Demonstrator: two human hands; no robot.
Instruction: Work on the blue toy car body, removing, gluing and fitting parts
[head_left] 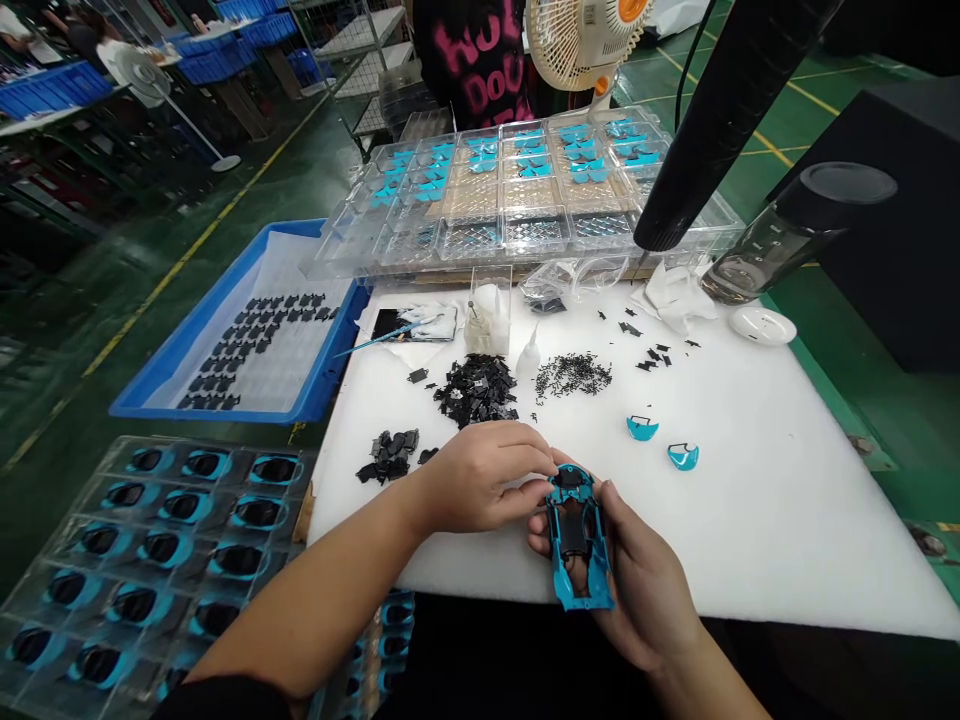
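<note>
A blue toy car body shell (pixel 574 540) with black parts inside lies in my right hand (pixel 649 575), whose fingers wrap around it from below and the right side. The shell is held over the front edge of the white table. Reaching across from the left, my left hand (pixel 491 475) has its fingers pinched together at the upper left end of the shell. What sits between those fingertips is hidden. Two loose blue curved pieces (pixel 682 457) rest on the table to the right, beyond the shell.
Behind my left hand are a pile of black parts (pixel 480 390), tiny black pieces (pixel 574 376) and a small white bottle (pixel 529 355). Clear compartment trays (pixel 502 225) stand at the back. Left are a blue tray (pixel 124 408) and trayed car shells (pixel 184 505). A dark tube (pixel 720 130) hangs right.
</note>
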